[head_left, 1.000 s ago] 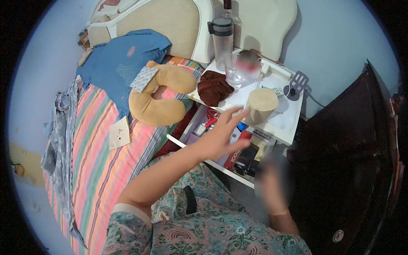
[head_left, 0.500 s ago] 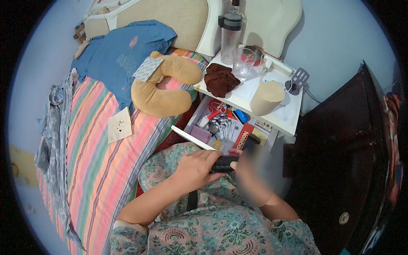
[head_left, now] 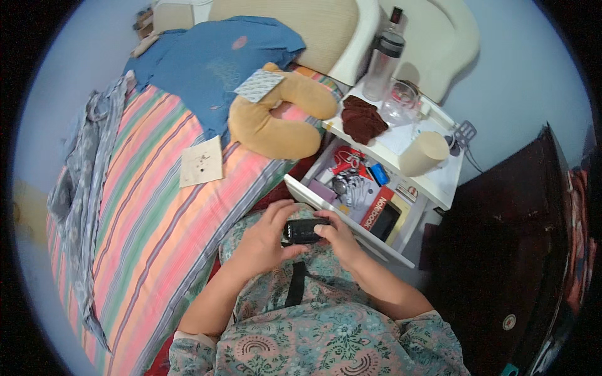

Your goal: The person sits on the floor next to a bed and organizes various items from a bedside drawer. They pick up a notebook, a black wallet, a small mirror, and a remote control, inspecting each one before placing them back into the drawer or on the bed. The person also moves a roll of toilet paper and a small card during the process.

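A small black boxy device (head_left: 302, 231) is held over my lap, in front of the open drawer; its exact kind is unclear. My right hand (head_left: 338, 239) grips its right end, the thumb lying on top. At the other end my left hand (head_left: 260, 241) is open, fingers and thumb spread around the device's left edge. Beyond my hands, the drawer (head_left: 392, 252) of a white nightstand is pulled out. Inside lie a red notebook box (head_left: 379, 210), a dark flat item (head_left: 384, 222), white cables (head_left: 357, 191), a blue item (head_left: 379, 174) and a purple box (head_left: 322, 190).
On the nightstand (head_left: 401, 143) stand a clear bottle (head_left: 384, 59), a glass pitcher (head_left: 400, 106), a brown cloth (head_left: 362, 121) and a cream cylinder (head_left: 424, 153). A tan neck pillow (head_left: 269, 135) and a square card (head_left: 202, 163) lie on the striped bed (head_left: 150, 207). Dark furniture (head_left: 495, 250) stands at right.
The black device and both hands have moved left, away from the drawer. My left fingers have spread from the device. The view has shifted, showing more of the drawer's inside.
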A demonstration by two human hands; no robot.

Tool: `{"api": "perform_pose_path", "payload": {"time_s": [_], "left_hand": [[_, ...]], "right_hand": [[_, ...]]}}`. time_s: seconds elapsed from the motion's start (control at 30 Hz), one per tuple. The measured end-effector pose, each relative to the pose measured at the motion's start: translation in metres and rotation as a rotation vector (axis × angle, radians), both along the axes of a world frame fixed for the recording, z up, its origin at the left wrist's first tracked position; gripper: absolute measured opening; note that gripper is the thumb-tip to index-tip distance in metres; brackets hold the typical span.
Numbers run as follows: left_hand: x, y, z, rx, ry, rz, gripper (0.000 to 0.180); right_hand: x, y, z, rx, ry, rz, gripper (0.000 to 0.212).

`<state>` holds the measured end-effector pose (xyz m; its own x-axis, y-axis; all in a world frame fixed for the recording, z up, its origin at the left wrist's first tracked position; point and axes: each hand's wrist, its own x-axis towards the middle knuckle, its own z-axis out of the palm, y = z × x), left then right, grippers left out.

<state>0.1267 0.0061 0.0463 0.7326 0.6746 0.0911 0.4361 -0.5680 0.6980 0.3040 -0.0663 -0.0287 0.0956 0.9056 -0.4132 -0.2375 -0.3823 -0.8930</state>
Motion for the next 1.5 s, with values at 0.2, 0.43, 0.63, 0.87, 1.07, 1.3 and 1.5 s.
{"api": "perform_pose_path", "payload": {"time_s": [0.2, 0.43, 0.63, 0.87, 1.07, 1.3, 1.5], "left_hand": [[-0.041, 0.021, -0.045, -0.953, -0.765, 0.236, 0.059], [0.032, -0.001, -0.114, -1.424, -0.436, 0.191, 0.055], [0.093, -0.003, -0.138, -1.561, -0.293, 0.313, 0.050], [0.120, -0.011, -0.147, -1.587, -0.442, 0.253, 0.033], [0.122, -0.003, -0.136, -1.643, -0.503, 0.228, 0.040], [0.155, -0.003, -0.122, -1.649, -0.599, 0.135, 0.051], [0.199, 0.028, -0.130, -1.646, -0.704, 0.075, 0.068]], "right_hand": [[0.011, -0.004, 0.008, -0.002, 0.039, -0.142, 0.044], [0.046, -0.041, -0.001, -0.004, 0.054, -0.297, 0.048], [0.071, -0.081, -0.005, -0.034, 0.060, -0.364, 0.043], [0.103, -0.108, -0.019, -0.041, 0.059, -0.388, 0.046], [0.116, -0.108, -0.015, -0.010, 0.084, -0.389, 0.049], [0.132, -0.109, -0.007, 0.012, 0.060, -0.411, 0.055], [0.141, -0.108, 0.000, -0.033, 0.048, -0.496, 0.051]]}}
